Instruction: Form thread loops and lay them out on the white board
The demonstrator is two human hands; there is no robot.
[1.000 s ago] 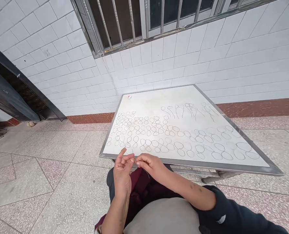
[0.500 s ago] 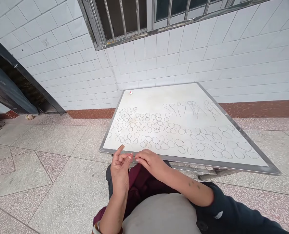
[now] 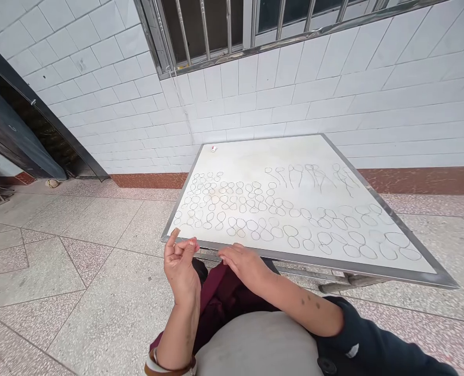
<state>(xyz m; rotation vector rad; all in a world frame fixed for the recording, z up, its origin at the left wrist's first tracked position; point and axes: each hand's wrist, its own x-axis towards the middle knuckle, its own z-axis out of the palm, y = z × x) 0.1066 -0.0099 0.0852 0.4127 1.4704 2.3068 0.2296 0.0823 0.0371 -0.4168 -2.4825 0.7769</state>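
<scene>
My left hand [image 3: 181,263] is at the near left edge of the white-topped table [image 3: 247,154]. Its thumb and forefinger are pinched together, the other fingers partly raised; whatever sits in the pinch is too small to make out. A short gap to the right, my right hand [image 3: 243,263] is closed near the table's front rim, thumb against the fingers, its fingertips pointing left. Anything it grips is too fine to name. Many thin dark loops [image 3: 290,230], mostly in pairs, lie in rows on the tabletop. Longer looped strands [image 3: 313,172] with loose tails lie farther back.
A small white and red item [image 3: 214,149] is at the table's far left corner. Behind the table stands a white tiled wall [image 3: 232,112] with a barred window [image 3: 216,31]. A dark doorway [image 3: 36,125] is at the left. The table has a grey metal rim [image 3: 333,263].
My left hand has moved left, away from my right hand, widening the gap between them. A thin pale strand at the left fingertips earlier is no longer discernible. The view has shifted slightly.
</scene>
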